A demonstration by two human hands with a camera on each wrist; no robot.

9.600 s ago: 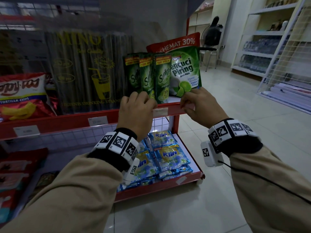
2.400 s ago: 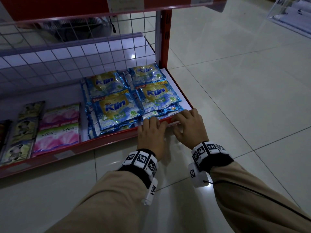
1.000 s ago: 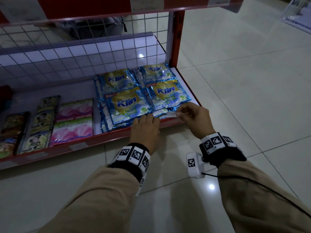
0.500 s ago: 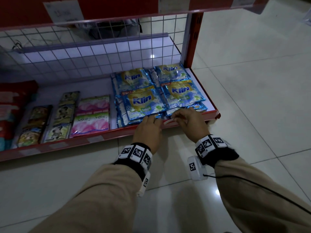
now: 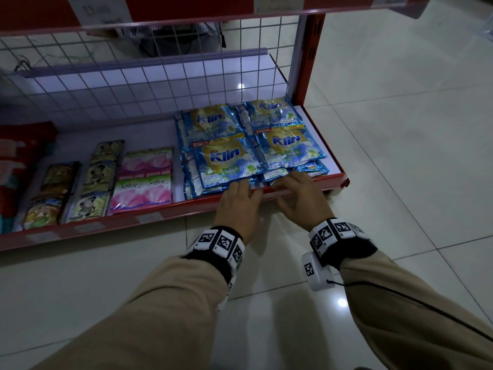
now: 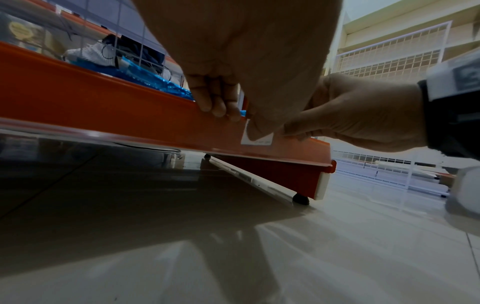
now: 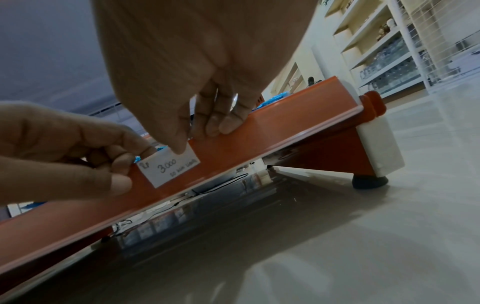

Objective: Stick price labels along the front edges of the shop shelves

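A white price label (image 7: pixel 168 166), handwritten "Rp 3.000", lies flat on the red front edge (image 5: pixel 186 208) of the bottom shelf, below the blue Klin packets (image 5: pixel 226 158). My right hand (image 7: pixel 197 135) has its thumb on the label's upper part and its fingers curled over the shelf lip. At the label's left end, my left hand (image 7: pixel 103 164) presses with curled fingers. In the left wrist view my left hand's (image 6: pixel 233 121) thumb covers part of the label (image 6: pixel 262 140). From the head view both hands, left hand (image 5: pixel 240 190) and right hand (image 5: pixel 288 185), hide the label.
Pink Soffell sachets (image 5: pixel 144 188) and several small sachets (image 5: pixel 80 188) lie further left on the shelf. A wire grid (image 5: pixel 160 70) backs it. The upper shelf edge (image 5: pixel 186 6) carries a label (image 5: pixel 104 9). A shelf foot (image 7: pixel 369 181) stands on the tiled floor (image 5: pixel 386 129).
Half a second ago my right hand held the label loose just above the shelf edge. Now it lies against the red front edge under both thumbs.
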